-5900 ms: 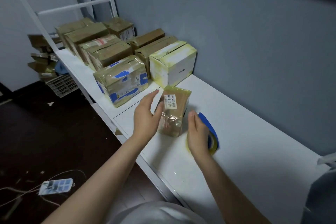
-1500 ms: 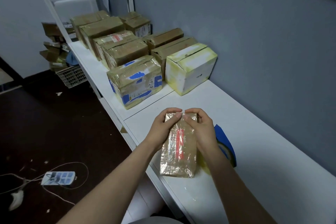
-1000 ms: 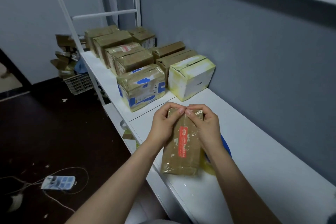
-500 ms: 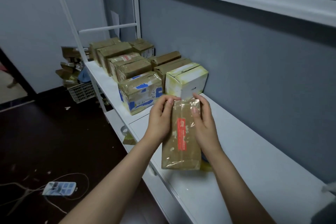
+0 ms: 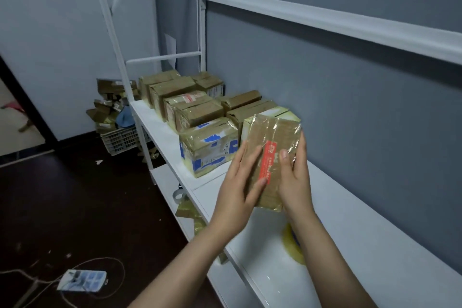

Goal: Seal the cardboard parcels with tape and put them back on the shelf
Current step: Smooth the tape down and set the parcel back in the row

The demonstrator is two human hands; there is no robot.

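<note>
A small brown cardboard parcel (image 5: 273, 140), wrapped in clear tape with a red label, is lifted off the white shelf (image 5: 362, 245). My right hand (image 5: 293, 180) grips its right side, thumb on the front. My left hand (image 5: 237, 195) lies against its left side with fingers straight. The parcel is tilted and hangs in front of a white and yellow box (image 5: 287, 111). A roll of yellowish tape (image 5: 293, 245) lies on the shelf below my right wrist, mostly hidden.
Several taped parcels (image 5: 192, 107) stand in rows on the shelf's left part, one with blue tape (image 5: 208, 147) nearest. A white rail (image 5: 325, 20) runs above. A basket (image 5: 120, 139) and a power strip (image 5: 83, 280) lie on the dark floor.
The parcel, which lay on the shelf under both hands, has been raised and carried up toward the white and yellow box. The tape roll has come into view.
</note>
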